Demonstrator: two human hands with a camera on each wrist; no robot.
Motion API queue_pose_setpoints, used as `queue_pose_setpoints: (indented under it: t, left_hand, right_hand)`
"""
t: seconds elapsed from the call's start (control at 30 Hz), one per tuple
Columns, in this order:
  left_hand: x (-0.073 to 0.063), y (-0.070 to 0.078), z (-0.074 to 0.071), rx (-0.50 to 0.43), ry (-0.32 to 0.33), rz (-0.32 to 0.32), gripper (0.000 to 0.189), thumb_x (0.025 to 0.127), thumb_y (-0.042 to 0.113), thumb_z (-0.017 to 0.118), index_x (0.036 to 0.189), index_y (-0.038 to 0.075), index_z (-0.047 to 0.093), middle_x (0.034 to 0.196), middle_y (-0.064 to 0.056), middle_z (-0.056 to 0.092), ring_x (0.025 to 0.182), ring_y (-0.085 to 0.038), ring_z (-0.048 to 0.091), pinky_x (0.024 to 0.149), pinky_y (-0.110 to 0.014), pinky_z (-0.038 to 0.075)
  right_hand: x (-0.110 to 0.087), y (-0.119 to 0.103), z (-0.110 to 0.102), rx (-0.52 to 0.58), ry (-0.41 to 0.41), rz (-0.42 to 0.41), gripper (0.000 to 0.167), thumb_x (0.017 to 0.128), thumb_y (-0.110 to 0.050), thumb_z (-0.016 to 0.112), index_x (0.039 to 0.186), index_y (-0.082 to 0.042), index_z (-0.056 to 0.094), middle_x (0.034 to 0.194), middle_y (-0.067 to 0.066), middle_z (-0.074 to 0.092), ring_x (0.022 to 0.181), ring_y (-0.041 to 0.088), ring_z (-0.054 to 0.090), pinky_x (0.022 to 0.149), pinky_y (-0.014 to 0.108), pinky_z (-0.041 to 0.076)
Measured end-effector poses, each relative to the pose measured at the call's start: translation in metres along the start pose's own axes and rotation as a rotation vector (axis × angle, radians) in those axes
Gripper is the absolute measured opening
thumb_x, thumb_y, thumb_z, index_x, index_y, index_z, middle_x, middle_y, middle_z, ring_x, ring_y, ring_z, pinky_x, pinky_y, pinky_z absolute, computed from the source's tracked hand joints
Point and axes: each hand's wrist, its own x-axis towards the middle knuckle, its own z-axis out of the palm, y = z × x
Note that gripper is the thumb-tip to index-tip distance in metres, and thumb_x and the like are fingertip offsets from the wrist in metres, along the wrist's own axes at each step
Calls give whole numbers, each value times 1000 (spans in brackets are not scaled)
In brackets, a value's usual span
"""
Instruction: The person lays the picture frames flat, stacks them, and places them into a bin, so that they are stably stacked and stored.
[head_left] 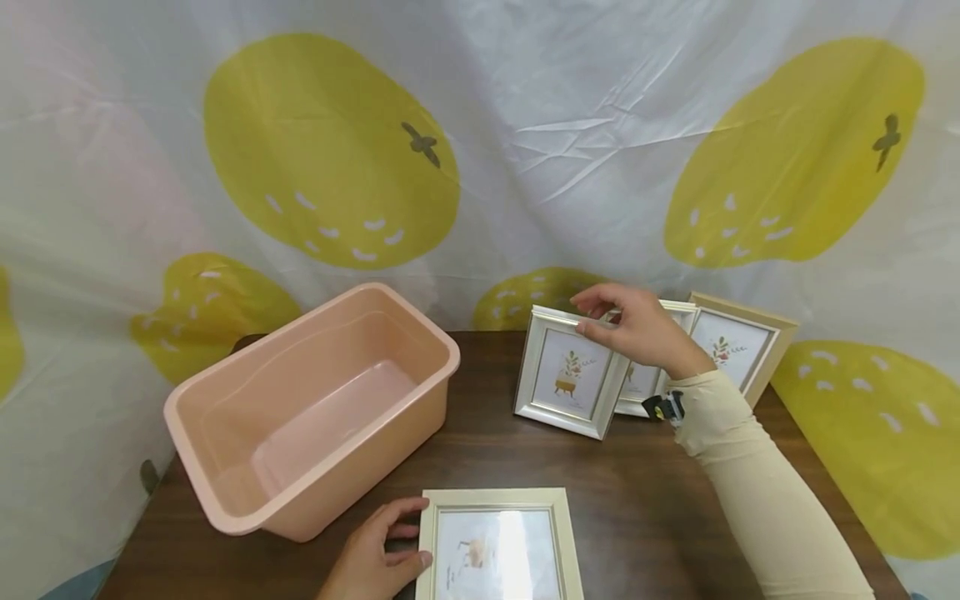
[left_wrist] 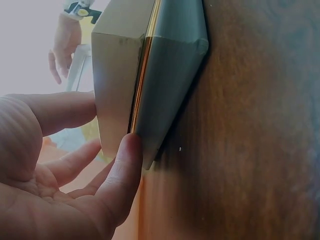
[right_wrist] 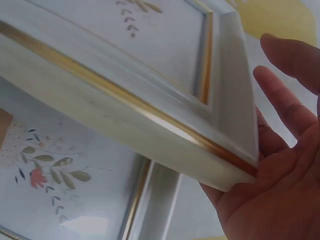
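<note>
A cream-edged picture frame (head_left: 491,498) lies face up at the table's front edge, its lower part cut off in the head view. My left hand (head_left: 380,546) touches its left side, thumb and index fingertip on the edge; the left wrist view shows the thumb (left_wrist: 128,155) against the frame's side (left_wrist: 116,75). My right hand (head_left: 637,329) is over the top right corner of a small white picture frame (head_left: 572,421) that stands upright. In the right wrist view its fingers (right_wrist: 287,100) are spread beside that frame's corner (right_wrist: 235,160), not wrapped round it.
Behind the small frame stand another white frame (head_left: 677,310) and a larger tan-edged frame (head_left: 776,329), partly hidden by the right arm. A pink plastic tub (head_left: 375,450) occupies the left of the dark wooden table (head_left: 480,458). A lemon-print cloth (head_left: 540,150) hangs behind.
</note>
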Motion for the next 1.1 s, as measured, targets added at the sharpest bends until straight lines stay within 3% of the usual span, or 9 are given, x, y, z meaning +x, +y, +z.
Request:
queue_pose_setpoints:
  t: [0.17,0.37,0.5,0.7,0.97,1.1]
  left_hand:
    - [2,1,0,-7,3,-1,61,89,13,85,144,7,59,144,-23,55,124,-40,62,90,-29,63]
    - [3,1,0,-11,9,-13,61,89,12,85,144,8,59,145,-22,55,124,-39,62,90,-29,63]
    - [2,1,0,-10,10,-14,60,89,12,85,144,9,60,145,-22,55,124,-39,62,90,-29,63]
    - [2,0,0,-9,12,-11,60,89,11,85,143,9,60,144,-22,56,124,-39,63,89,-29,63]
    - [-1,0,-1,-14,-2,-15,60,89,13,84,144,8,59,144,-23,55,124,-38,62,89,-30,64]
    - [-1,0,-3,-17,-9,-20,61,90,14,84,144,7,59,145,-23,54,124,-38,62,90,-30,64]
  right_hand:
    - [3,5,2,-30,-21,-22,34,91,-12,84,124,-7,74,116,10,78,100,23,71,86,38,61]
    - [2,9,3,-46,-35,-61,30,95,-10,78,125,-14,75,108,5,80,101,24,74,89,48,61]
    - [-1,9,3,-73,-24,-114,27,95,-7,77,121,-17,78,107,2,79,98,19,72,84,42,61]
    - [-5,5,4,-132,-19,-207,28,95,1,74,114,-17,82,103,2,73,87,14,60,75,34,49]
    - [-12,0,3,-218,-4,-185,33,97,3,69,124,-15,79,97,7,70,82,17,56,73,36,46]
    - [-18,-3,3,-218,-25,-178,37,99,4,63,128,-15,77,103,6,74,84,16,57,75,34,48]
